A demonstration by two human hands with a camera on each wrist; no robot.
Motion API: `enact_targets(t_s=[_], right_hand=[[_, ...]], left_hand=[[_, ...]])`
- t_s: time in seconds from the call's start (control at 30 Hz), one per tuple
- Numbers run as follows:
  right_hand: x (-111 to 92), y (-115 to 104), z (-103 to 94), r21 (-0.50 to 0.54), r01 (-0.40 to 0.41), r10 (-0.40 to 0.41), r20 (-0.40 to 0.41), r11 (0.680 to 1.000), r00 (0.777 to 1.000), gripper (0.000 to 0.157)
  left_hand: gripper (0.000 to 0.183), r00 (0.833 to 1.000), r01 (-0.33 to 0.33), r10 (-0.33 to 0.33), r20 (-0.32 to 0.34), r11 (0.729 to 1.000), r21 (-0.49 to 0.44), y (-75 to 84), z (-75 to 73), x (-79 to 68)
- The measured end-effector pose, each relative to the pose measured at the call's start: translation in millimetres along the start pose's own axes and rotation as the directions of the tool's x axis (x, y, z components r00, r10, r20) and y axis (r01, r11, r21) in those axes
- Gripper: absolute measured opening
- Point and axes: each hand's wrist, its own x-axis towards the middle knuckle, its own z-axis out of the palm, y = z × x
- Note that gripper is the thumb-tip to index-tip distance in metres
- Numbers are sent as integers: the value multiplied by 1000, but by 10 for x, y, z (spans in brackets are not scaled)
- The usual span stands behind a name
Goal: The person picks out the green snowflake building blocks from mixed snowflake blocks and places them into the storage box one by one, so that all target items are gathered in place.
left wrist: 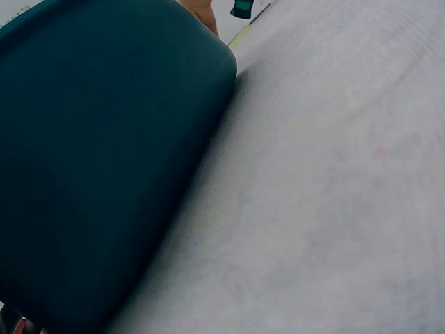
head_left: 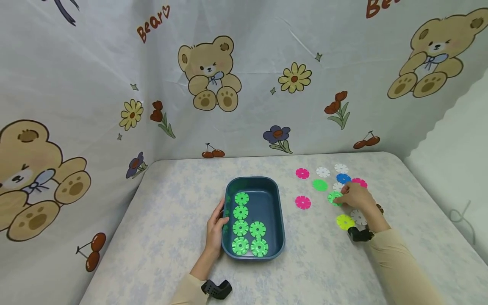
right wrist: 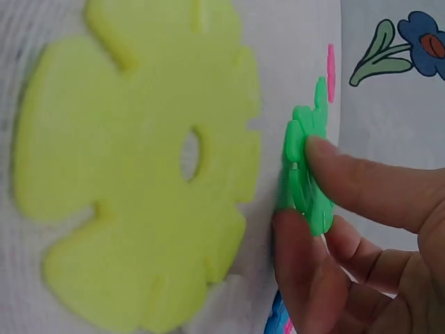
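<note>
A dark blue rectangular tray (head_left: 271, 212) lies on the table with several green notched plastic discs (head_left: 240, 228) inside, along its left side and near end. My left hand (head_left: 214, 231) grips the tray's left wall, thumb over the rim and fingers outside. Over at the right, my right hand (head_left: 358, 197) pinches a green notched disc (right wrist: 300, 167) between thumb and fingers, just above or at the tabletop. A yellow disc (right wrist: 149, 174) looms close in the right wrist view. In the left wrist view the tray's outer wall (left wrist: 104, 139) fills the left side.
Loose discs lie around the right hand: pink (head_left: 303, 202), another pink (head_left: 302, 173), white (head_left: 323, 172), blue (head_left: 343, 178) and a plain green one (head_left: 320, 185). A cloth printed with bears (head_left: 248, 127) hangs behind the table. A white wall (head_left: 457, 140) stands at right.
</note>
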Motion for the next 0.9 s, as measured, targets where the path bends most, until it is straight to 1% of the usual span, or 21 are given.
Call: enact_targets(t_s=[0.13,0.2,0.3,0.43,0.6,0.7,0.83,0.9], right_hand=[[36,10,-5,83,41,-42,14,996,999,32],[51,23,-4,146,59,-63,21,988,998,28],[67,41,-6,225,84,-94,34,971,995,29],[40,-12,-22,278,140,-156,38,950,987,35],[-66,-261,-49,308,225,-241,17,925,970,38],[-142,-446,-57,342,280,-303,15,897,953,36],[-214,-689,-45,376,330,-367,28,866,930,34],[-234,-811,-30,375,344,-384,36,861,923,33]], left_hand=[[58,1000,5,-5,-7,1000,12,4,-3,-6],[58,1000,8,-8,-7,1000,17,11,-2,-6],[58,1000,9,-9,-11,1000,7,18,3,0],[58,1000,10,-10,-8,1000,-16,15,12,12],[58,1000,11,-11,-12,1000,-16,18,16,6],[58,1000,13,-13,-10,1000,-12,24,17,-1],[59,1000,18,-18,-13,1000,-12,29,19,1],[59,1000,23,-23,-18,1000,-14,32,18,3]])
